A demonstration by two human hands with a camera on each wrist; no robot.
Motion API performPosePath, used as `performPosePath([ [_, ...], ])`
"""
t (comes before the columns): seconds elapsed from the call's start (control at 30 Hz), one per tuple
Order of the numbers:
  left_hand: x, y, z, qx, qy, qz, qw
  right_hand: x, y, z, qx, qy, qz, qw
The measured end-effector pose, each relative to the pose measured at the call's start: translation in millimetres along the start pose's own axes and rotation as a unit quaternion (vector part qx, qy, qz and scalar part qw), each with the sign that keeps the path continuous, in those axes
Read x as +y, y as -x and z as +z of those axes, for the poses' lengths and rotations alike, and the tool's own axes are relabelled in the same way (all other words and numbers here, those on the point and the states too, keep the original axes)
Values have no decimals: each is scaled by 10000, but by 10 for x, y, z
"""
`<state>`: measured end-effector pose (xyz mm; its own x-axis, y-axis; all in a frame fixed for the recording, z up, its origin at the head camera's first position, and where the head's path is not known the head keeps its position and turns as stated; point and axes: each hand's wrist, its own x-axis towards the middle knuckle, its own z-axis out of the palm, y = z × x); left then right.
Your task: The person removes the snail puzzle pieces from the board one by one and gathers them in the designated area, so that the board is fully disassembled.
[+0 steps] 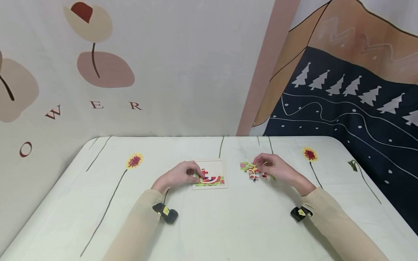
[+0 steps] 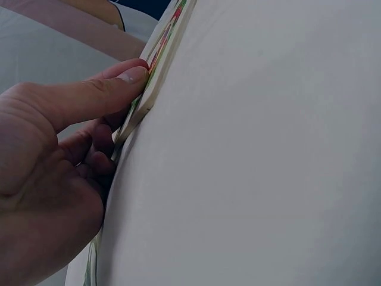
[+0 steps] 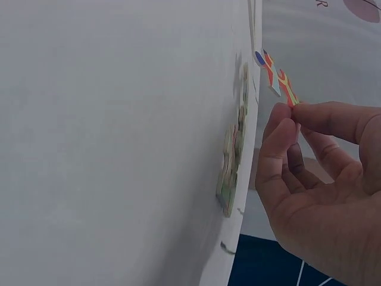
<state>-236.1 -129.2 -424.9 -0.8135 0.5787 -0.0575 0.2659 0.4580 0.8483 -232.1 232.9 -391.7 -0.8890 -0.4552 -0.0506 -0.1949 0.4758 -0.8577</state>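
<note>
A square puzzle board (image 1: 215, 165) lies flat on the table, with colorful red, white and green pieces (image 1: 213, 180) along its lower part. My left hand (image 1: 181, 175) is at the board's left side, thumb and index fingertips together on a piece (image 1: 204, 171) there; its other fingers curl by the board's edge. To the right, my right hand (image 1: 272, 167) pinches a red, yellow and white jigsaw piece (image 3: 288, 89) between thumb and fingertips, raised off the table. Below that hand lie several loose jigsaw pieces (image 3: 227, 173), partly covered by it in the head view.
The white table cover (image 1: 202, 224) has printed flowers and stems. A pale wall cloth (image 1: 192, 72) stands behind the table, and a dark cloth with printed trees (image 1: 326, 105) hangs at the right. Each sleeve carries a black wrist camera, such as the left one (image 1: 166, 213).
</note>
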Motion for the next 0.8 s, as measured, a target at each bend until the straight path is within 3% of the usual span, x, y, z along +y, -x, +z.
performPosePath([
  [0.33,2,3,0,-3,4,-127,9999,109,39,-77,-81,-160,-43,9998],
  [0.8,43,18,3,2,59,-12,10000,126,5,-85,-73,538,36,9985],
])
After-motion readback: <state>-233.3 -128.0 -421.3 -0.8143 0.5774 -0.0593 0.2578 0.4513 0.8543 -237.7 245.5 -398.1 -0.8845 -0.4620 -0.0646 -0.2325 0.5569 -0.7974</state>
